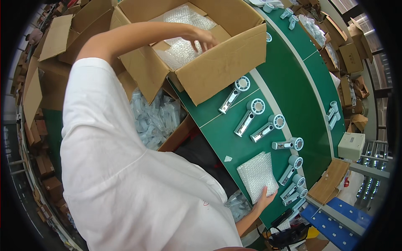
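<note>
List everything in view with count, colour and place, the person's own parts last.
Work surface: one, green with pale strips, centre to right
Open carton: one large, brown, top centre
Bubble wrap: uncounted, clear, inside that carton
Handheld fans: at least seven, pale blue and silver, along the near strip; several more across the far side
Bubble-wrap stack: one, clear, near edge
Scrap: one, white, beside the stack
Clear plastic pieces: many, box below the surface
Box: one, cream, far right
Background cartons: many, brown, both sides
Left hand: one, bare, inside the carton
Right hand: one, bare, holding the stack
</note>
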The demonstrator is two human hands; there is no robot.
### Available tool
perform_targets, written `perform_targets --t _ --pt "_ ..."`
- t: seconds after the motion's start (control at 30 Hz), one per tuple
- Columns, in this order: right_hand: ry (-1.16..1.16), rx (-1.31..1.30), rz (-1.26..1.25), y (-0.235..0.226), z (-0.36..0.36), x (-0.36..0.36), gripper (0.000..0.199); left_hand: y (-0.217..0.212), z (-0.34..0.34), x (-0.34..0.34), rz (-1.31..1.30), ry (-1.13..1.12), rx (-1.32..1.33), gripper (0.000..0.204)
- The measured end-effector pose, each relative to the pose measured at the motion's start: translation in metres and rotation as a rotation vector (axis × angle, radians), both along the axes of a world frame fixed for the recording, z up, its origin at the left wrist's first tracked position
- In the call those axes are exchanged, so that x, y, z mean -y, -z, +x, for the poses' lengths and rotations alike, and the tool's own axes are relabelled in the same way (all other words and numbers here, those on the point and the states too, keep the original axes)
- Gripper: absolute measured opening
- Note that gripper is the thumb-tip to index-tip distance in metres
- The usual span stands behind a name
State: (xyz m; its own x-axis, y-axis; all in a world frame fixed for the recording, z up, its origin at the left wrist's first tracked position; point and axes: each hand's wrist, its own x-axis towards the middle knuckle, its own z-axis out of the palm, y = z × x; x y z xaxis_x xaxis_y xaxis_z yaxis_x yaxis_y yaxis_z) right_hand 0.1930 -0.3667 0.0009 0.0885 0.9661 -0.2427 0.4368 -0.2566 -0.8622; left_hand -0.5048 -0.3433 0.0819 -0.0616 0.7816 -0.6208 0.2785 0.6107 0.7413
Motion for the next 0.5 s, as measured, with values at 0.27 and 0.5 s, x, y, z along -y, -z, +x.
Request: perform_targets --t 0.27,0.5 --pt "0.013 0.056 -0.010 -0.003 -0.003 -0.004 0.065 -0.019 0.020 0.002 0.043 -0.157 0.320 0.040" --pt "0.029 -0.002 -0.007 0.005 0.002 -0.001 0.063 -0.001 -0.004 -0.009 0.135 0.058 -0.201 0.038"
